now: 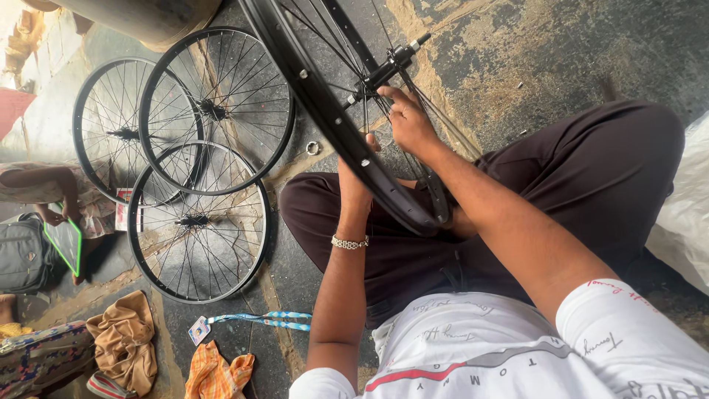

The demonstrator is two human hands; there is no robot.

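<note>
We see a worn grey concrete floor (561,52) where the person sits cross-legged. Tilted across the lap stands a large black spoked bicycle wheel (325,111), its rim low against the dark trousers. Three more black spoked wheels (199,222) lie flat on the floor, well apart to the left. Our right hand (408,118) reaches among the spokes just below the hub, fingers curled on them. Our left hand (354,181) presses against the rim's near side, partly hidden behind it.
</note>
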